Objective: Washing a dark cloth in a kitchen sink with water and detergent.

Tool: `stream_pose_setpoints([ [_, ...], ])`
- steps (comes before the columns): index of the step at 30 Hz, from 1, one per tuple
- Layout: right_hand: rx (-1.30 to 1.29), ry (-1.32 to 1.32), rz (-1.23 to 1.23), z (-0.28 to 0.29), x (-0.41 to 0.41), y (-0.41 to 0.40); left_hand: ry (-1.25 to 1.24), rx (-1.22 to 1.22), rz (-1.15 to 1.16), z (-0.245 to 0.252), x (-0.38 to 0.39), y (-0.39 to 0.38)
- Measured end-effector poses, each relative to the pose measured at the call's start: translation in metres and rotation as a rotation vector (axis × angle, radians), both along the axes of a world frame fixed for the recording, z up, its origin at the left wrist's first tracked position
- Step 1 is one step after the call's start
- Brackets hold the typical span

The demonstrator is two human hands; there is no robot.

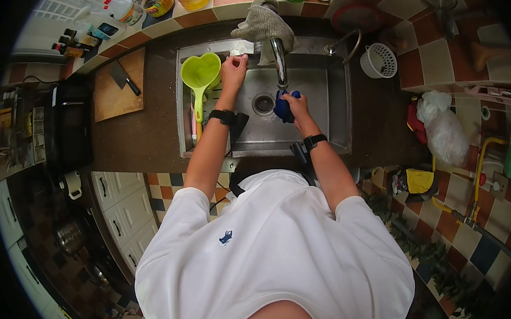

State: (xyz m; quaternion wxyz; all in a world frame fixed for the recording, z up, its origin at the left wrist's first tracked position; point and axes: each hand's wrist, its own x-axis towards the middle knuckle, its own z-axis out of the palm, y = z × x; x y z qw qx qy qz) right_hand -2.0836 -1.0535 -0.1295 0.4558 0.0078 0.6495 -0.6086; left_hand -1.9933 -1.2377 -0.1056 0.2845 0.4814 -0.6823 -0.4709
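Note:
My right hand [297, 106] grips a bunched dark blue cloth [285, 106] under the spout of the chrome faucet [279, 62]. The cloth hangs above the stainless steel sink [292, 140], to the right of its drain [263, 104]. My left hand [233, 72] is over the sink's back left part, near the faucet base. Its fingers are curled with the tips together; whether they pinch something small cannot be made out. Just left of it, a lime green heart-shaped dipper [201, 70] rests over the sink's left section. A grey textured cloth [268, 26] drapes over the faucet top.
A cleaver [122, 77] lies on a wooden cutting board [127, 99] on the left counter. Bottles [128, 11] line the back ledge. To the right of the sink stands a white perforated basket [378, 61], with plastic bags [444, 127] hanging beyond it.

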Motion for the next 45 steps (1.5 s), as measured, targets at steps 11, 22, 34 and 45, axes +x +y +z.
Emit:
stream_pose_setpoints([
  [11, 0.059, 0.116, 0.014, -0.004, -0.008, 0.002, 0.066, -0.148, 0.069, 0.027, -0.012, -0.003],
  [22, -0.074, -0.050, 0.137, 0.008, -0.002, 0.015, -0.091, 0.313, -0.889, -0.011, 0.030, 0.107],
  [34, 0.154, 0.666, 0.236, 0.010, 0.010, 0.012, 0.014, 0.016, -0.658, -0.035, 0.001, 0.150],
  [45, 0.023, 0.734, 0.250, -0.017, -0.010, -0.006, -0.087, -0.052, -0.530, -0.045, -0.009, 0.133],
])
